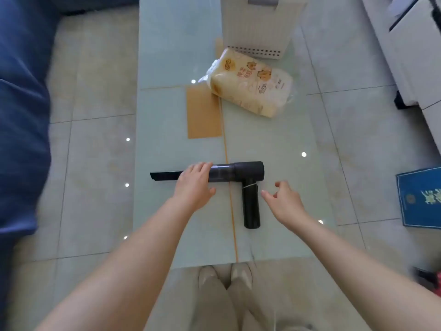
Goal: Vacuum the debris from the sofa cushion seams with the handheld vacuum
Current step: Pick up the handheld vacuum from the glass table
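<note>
The handheld vacuum lies flat on the glass desk, toward its near edge, with the narrow crevice nozzle pointing at the left edge and the handle pointing back at the person. This looks like the very start of the job: picking the tool up, with no seam touched yet.

The left hand rests on top of the barrel where the nozzle joins it, fingers laid over the far side and the thumb out along the near side. Whether it truly grips or merely steadies the body is hard to tell from this angle. The right hand hovers just beside the handle, apart from it, its fingers loosely curled and spread, holding nothing.

The next move, I judge, calls for the right hand to wrap round the handle and lift, then a turn to the blue sofa beyond the desk's left edge, where the nozzle can go into a cushion seam.

Further back on the desk sit a pack of tissues and a white slatted basket.
</note>
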